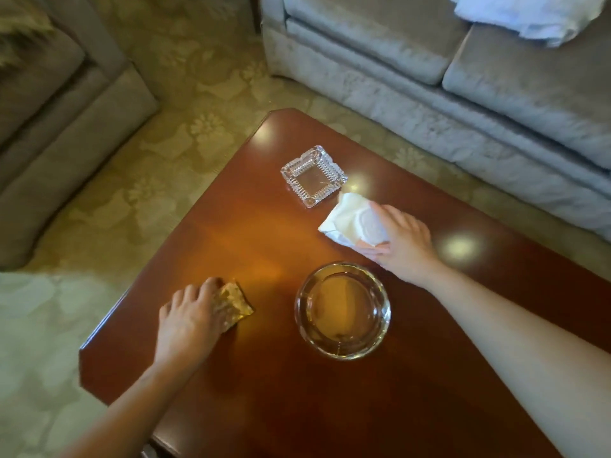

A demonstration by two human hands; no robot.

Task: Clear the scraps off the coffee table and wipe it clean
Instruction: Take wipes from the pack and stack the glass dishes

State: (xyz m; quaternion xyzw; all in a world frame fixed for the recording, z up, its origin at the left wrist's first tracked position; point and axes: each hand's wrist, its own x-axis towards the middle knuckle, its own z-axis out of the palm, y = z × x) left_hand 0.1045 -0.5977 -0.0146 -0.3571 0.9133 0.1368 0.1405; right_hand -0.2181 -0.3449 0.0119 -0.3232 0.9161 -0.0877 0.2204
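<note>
Beside the surface: a pale sofa (429, 77) stands on the far side and a grey armchair (49, 127) to the left.
Surface (231, 209): glossy red-brown wood carrying two glass dishes, a cloth and one scrap.
Round bowl (299, 312): thick glass, between the two hands. Nothing plainly inside; a dark fleck low in it may be a reflection.
Square dish (287, 173): cut glass, further back, just beside the cloth. It looks empty.
Right hand (406, 246): fingers and thumb are closed on the bunched white cloth (347, 219), pressing it down.
Left hand (188, 322): fingers are curled over the scrap, gripping it near the left edge.
Scrap (238, 302): crumpled, yellowish and see-through, lying on the wood, partly under the fingers.
Step in hand: probably lifting the scrap away while wiping begins.
Doing it well: gather the whole scrap so no crumbs trail. Wipe in overlapping strokes, and shift each dish aside to reach under it.
</note>
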